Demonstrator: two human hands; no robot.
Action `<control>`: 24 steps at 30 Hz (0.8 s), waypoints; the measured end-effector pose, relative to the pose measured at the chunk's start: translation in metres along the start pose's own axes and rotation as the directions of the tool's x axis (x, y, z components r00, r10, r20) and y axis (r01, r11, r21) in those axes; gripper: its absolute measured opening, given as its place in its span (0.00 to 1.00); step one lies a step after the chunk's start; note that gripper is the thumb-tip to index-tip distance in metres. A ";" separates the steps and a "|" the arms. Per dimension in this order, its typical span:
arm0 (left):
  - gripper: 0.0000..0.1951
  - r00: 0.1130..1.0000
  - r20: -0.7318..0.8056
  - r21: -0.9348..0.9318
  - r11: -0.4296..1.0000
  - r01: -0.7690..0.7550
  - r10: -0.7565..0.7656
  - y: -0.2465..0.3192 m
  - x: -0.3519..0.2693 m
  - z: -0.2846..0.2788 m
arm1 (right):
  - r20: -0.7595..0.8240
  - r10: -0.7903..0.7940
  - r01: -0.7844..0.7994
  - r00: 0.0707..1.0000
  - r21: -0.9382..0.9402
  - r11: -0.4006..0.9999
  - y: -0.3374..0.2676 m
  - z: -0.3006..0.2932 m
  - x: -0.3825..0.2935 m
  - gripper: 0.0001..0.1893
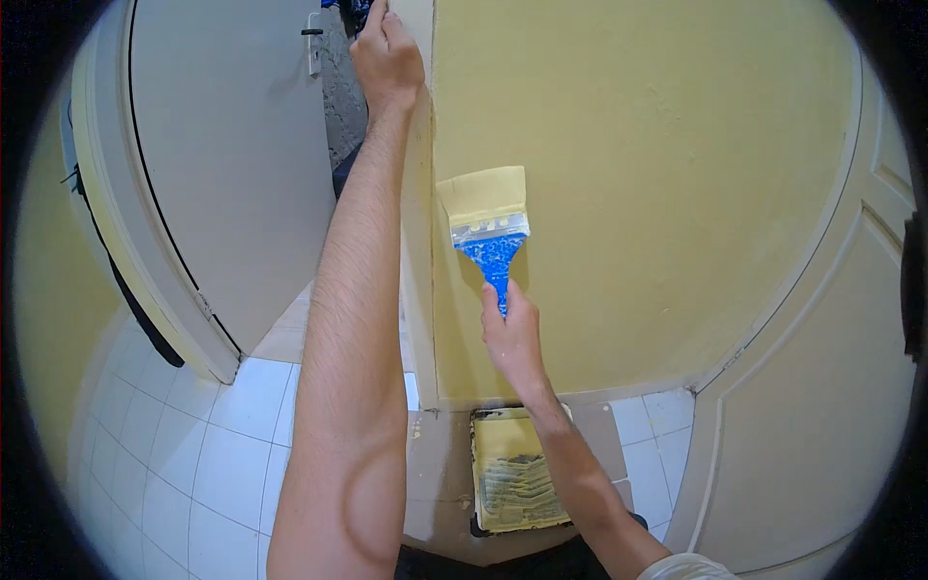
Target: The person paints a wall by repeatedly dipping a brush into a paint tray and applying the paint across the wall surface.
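Note:
My right hand is closed around the blue handle of a wide paint brush. Its bristles are coated in pale yellow paint and lie against or just in front of the yellow wall, close to the door frame. High at the top edge, my left hand is raised against the upper part of that frame. Its fingertips are partly cut off, so what they grip is unclear. Below my right forearm, a paint tray with yellow paint on its ribbed slope lies on the floor, partly hidden by the arm.
An open grey-white door with a dark handle stands at the left. A panelled door is at the right. White floor tiles extend at lower left; brown covering with paint spots lies beside the tray. A black strap hangs far left.

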State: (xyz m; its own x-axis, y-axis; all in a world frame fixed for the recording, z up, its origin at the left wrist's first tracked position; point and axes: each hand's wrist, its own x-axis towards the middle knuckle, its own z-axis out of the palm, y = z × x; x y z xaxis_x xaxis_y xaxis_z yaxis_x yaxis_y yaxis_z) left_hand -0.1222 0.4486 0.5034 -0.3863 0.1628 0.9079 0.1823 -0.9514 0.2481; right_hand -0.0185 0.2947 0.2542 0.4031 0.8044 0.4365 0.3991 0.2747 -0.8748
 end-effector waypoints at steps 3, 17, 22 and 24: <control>0.23 0.999 -0.035 -0.019 0.999 -0.033 0.033 0.001 0.000 0.000 | -0.007 -0.015 0.014 1.000 -0.100 0.995 0.007 -0.003 -0.019 0.14; 0.22 0.998 -0.054 0.030 0.999 -0.036 0.038 0.002 0.000 -0.003 | 0.013 0.029 -0.022 0.999 -0.376 0.926 0.182 -0.016 -0.158 0.11; 0.22 0.998 -0.055 0.017 1.000 -0.003 0.004 0.001 0.000 -0.003 | 0.347 0.700 -0.769 0.624 0.116 0.628 0.174 -0.037 -0.170 0.10; 0.22 0.999 -0.039 -0.019 0.999 -0.033 0.032 0.001 -0.002 -0.002 | 0.351 0.666 -0.736 0.658 0.115 0.667 0.161 -0.039 -0.143 0.09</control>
State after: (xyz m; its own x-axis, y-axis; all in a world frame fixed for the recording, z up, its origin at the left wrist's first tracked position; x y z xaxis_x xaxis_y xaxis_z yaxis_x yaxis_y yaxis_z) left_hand -0.1235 0.4469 0.5013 -0.4153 0.1220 0.9015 0.1773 -0.9611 0.2118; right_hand 0.0204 0.2032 0.0588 0.2418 0.8972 -0.3695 -0.1257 -0.3486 -0.9288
